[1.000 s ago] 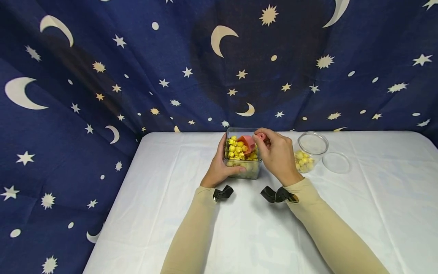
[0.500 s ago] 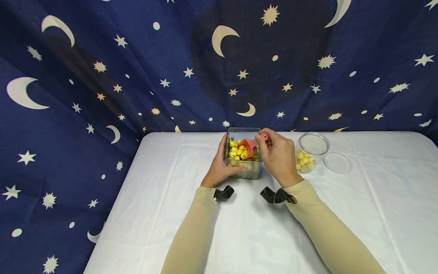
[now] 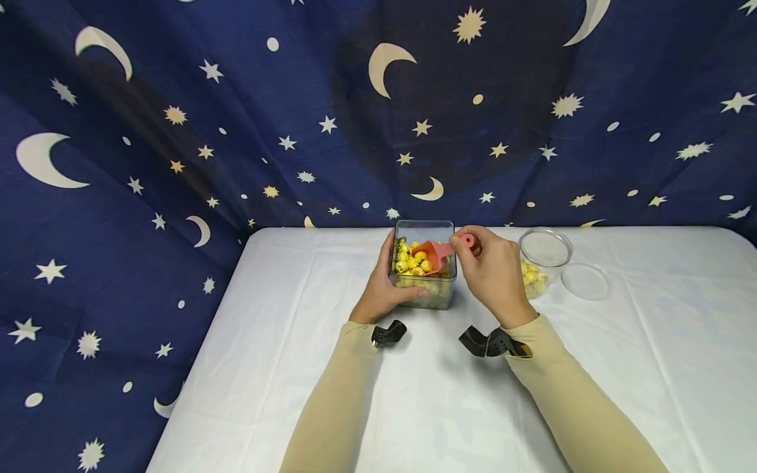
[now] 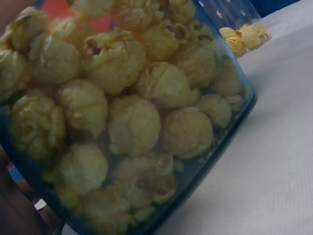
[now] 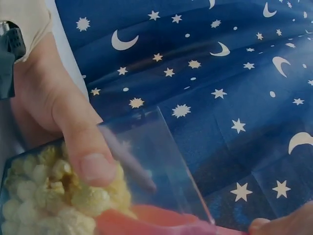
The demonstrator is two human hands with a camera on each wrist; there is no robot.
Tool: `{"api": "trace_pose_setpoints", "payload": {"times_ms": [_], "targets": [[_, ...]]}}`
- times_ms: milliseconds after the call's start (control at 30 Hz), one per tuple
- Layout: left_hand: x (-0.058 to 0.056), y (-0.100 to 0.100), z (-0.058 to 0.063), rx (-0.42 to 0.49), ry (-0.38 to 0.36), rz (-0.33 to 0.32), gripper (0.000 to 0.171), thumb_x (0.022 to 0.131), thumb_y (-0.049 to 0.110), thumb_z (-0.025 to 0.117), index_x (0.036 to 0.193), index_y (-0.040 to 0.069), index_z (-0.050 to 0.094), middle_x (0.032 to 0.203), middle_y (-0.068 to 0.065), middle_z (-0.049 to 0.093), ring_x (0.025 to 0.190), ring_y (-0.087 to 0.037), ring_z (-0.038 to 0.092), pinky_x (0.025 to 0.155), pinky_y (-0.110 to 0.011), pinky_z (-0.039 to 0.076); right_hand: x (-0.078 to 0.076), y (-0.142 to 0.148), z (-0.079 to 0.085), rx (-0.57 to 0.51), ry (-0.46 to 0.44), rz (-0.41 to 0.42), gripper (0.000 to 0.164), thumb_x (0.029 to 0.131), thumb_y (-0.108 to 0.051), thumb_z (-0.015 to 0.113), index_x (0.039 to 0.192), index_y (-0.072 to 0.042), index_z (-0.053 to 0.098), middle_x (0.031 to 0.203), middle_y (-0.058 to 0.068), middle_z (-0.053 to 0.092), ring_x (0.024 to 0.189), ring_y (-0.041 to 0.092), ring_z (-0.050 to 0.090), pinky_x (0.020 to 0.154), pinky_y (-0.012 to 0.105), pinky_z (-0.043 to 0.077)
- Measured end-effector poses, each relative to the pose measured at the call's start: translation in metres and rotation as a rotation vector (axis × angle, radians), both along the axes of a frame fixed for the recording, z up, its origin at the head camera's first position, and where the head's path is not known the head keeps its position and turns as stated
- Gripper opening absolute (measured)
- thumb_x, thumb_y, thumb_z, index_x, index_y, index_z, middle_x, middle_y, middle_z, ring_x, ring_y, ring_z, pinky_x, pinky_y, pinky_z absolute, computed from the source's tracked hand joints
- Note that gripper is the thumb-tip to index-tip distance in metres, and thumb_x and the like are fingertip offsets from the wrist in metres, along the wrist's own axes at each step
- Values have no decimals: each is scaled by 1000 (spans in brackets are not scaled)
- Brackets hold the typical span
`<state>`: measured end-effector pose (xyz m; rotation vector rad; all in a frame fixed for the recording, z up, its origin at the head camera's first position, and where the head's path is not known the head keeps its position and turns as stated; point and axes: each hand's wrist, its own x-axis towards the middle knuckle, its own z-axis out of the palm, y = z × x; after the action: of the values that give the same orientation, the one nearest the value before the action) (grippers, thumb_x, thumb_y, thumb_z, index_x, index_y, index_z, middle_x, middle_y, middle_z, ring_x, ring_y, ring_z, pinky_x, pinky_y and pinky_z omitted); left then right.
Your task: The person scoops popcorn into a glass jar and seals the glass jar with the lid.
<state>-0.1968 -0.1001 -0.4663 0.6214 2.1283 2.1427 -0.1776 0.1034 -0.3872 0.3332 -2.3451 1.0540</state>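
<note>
In the head view a clear square container (image 3: 424, 303) of yellow popcorn (image 3: 408, 257) stands near the table's back edge. My left hand (image 3: 381, 286) grips it from the left, thumb across the front wall and fingers along the side. My right hand (image 3: 493, 272) pinches the handle of a pink scoop (image 3: 440, 251) at the container's right rim. The scoop's bowl lies among the popcorn inside, with several pieces in its mouth. The left wrist view shows popcorn (image 4: 134, 125) pressed against the clear wall. In the right wrist view my left thumb (image 5: 95, 164) lies over the container's wall.
Right of my right hand stands a clear round jar (image 3: 547, 253), partly filled with popcorn and uncovered. A clear round lid (image 3: 585, 281) lies on the white tablecloth (image 3: 437, 407) beside it. A dark blue curtain (image 3: 331, 79) with moons and stars hangs directly behind the table.
My right hand has moved slightly right, drawing the scoop's handle outward; the bowl has tipped to face left with popcorn in it. My left hand keeps its grip on the container.
</note>
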Motion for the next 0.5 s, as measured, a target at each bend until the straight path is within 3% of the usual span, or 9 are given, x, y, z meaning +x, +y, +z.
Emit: {"api": "trace_pose_setpoints", "payload": {"times_ms": [200, 500], "targets": [[-1, 0, -1, 8, 22, -8, 124, 74, 16, 92, 163, 17, 6, 166, 2, 19, 148, -29, 26, 119, -39, 27, 0, -7, -4, 90, 80, 34, 16, 94, -11, 72, 93, 5, 70, 70, 13, 66, 54, 21, 57, 51, 35, 44], [-2, -1, -2, 20, 14, -13, 123, 73, 25, 93, 163, 24, 9, 164, 7, 23, 147, -29, 30, 118, -39, 28, 7, -13, -7, 30, 97, 32, 12, 94, -9, 72, 94, 3, 71, 66, 10, 64, 53, 18, 57, 50, 34, 45]]}}
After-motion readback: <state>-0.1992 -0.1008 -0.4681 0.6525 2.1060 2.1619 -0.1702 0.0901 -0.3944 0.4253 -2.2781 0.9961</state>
